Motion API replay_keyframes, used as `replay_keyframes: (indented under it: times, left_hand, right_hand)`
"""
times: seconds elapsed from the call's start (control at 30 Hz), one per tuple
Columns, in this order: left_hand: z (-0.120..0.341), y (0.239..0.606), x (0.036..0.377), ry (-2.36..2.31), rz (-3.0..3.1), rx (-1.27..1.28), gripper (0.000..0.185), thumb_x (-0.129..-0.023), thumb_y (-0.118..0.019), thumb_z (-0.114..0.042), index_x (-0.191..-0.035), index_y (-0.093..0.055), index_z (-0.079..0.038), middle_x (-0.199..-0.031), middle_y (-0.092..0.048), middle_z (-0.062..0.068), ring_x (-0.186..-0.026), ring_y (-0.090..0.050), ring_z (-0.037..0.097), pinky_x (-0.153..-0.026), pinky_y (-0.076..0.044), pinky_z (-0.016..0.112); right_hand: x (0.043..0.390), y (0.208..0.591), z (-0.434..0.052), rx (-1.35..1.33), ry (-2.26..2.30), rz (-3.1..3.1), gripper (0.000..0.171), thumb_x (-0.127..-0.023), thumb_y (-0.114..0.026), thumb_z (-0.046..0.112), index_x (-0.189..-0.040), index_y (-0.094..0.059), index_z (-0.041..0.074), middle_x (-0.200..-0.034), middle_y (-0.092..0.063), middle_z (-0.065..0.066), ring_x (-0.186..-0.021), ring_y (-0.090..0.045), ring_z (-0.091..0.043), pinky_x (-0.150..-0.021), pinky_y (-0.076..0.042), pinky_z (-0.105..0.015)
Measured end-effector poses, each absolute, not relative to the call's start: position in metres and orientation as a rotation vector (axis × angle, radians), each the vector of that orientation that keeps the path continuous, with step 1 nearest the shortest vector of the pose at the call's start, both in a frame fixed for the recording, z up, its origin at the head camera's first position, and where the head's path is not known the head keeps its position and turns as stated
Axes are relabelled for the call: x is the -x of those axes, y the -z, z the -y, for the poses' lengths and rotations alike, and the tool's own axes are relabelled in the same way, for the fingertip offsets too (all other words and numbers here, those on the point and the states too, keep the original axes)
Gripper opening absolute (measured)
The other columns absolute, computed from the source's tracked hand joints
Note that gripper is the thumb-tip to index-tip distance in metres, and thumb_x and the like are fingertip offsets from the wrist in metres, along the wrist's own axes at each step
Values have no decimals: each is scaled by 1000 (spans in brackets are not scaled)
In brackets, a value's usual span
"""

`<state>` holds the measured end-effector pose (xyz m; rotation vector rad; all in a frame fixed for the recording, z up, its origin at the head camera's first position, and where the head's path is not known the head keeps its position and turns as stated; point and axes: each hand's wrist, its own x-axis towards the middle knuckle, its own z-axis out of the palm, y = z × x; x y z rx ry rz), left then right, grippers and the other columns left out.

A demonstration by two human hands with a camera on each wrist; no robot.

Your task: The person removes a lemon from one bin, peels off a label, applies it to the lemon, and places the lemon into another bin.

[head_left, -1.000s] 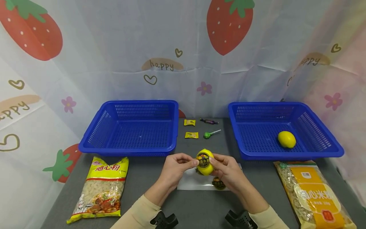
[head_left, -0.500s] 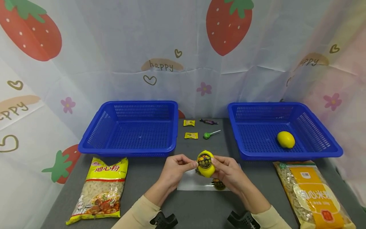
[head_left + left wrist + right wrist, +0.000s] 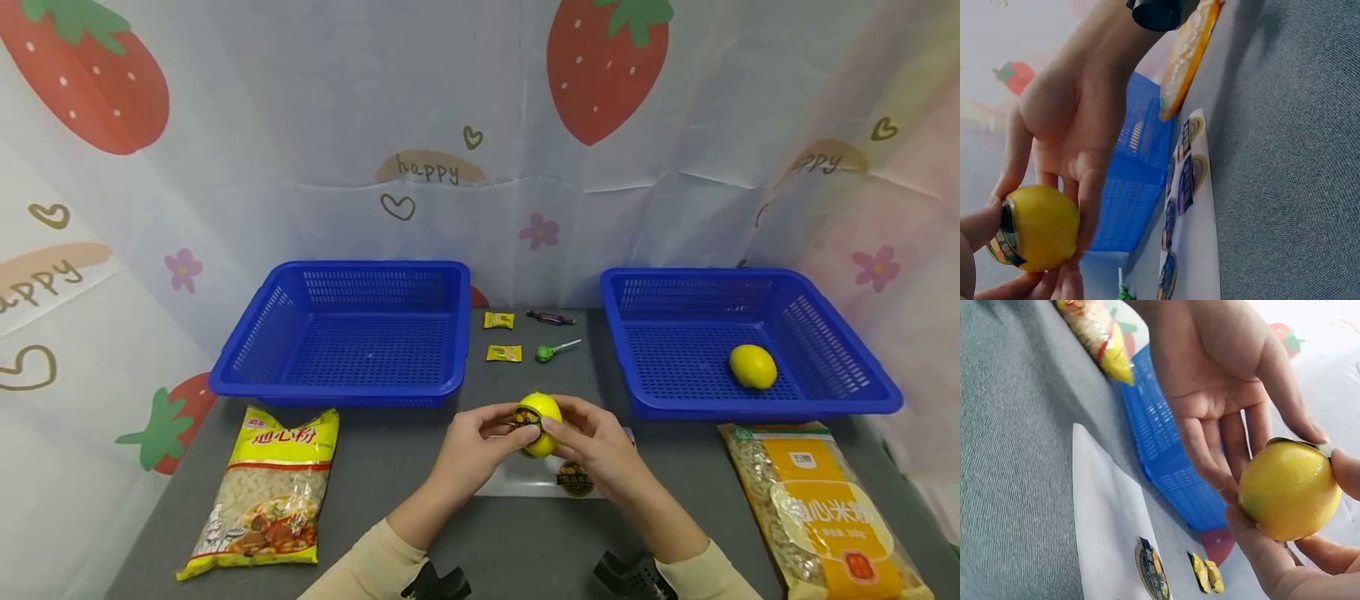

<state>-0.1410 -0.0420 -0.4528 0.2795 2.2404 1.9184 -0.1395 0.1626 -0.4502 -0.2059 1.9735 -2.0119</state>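
Observation:
A yellow lemon is held up between both hands over the middle of the table. A black round fruit sticker lies across its left side. My right hand grips the lemon from the right, thumb in front and fingers behind. My left hand presses its thumb on the sticker, its fingers reaching round the lemon's other side. In the left wrist view the sticker curves over the lemon by the thumbs. Below the hands lies a white sticker sheet, partly hidden, with more black round stickers.
Two blue baskets stand at the back; the right one holds another lemon. Between them lie yellow-wrapped candies, a purple-wrapped candy and a green lollipop. Pasta bags flank the hands, left and right.
My left hand has moved in from the sticker's left edge, its thumb now on the sticker and its fingers round the lemon. The right hand still holds the lemon, which has turned slightly.

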Motion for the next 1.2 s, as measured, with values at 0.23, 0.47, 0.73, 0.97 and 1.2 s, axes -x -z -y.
replay_keyframes:
  times: [0.23,0.47,0.73,0.97,1.2]
  left_hand:
    - [40,454,142,-1905,-2274,-263,51,-88,-79,-37,-125,-70,-3,-110,-75,11,-95,-74,19,-78,-59,27]
    - [41,455,146,-1945,-2217,-243,50,-87,-80,-38,-125,-69,-7,-113,-73,9,-97,-72,18,-81,-59,29]
    - [39,460,147,-1952,-2188,-187,53,-88,-79,-38,-128,-67,-6,-118,-71,10,-100,-70,17,-84,-58,30]
    - [38,460,146,-1943,-2151,-204,53,-89,-79,-34,-131,-65,-4,-120,-70,11,-99,-70,17,-86,-57,31]
    - [38,458,145,-1940,-2122,-227,52,-89,-79,-31,-131,-65,-4,-119,-70,11,-97,-70,17,-86,-58,32]
  right_hand:
    - [136,447,-161,330,1764,-2369,53,-103,-60,31,-143,-53,-2,-135,-63,-21,-116,-67,-30,-85,-60,-40]
    - [136,439,-166,406,1647,-2395,61,-105,-54,39,-155,-39,7,-148,-53,-17,-127,-59,-32,-91,-58,-44]
    - [137,421,-194,529,1559,-2621,52,-104,-58,34,-152,-46,17,-145,-58,-12,-129,-59,-30,-101,-50,-55]
    - [142,404,-229,463,1549,-2779,54,-100,-65,32,-150,-48,20,-140,-62,-6,-125,-62,-25,-98,-55,-36]
    - [151,384,-268,430,1591,-2829,60,-97,-70,25,-152,-47,16,-144,-57,-15,-123,-61,-11,-90,-50,-11]
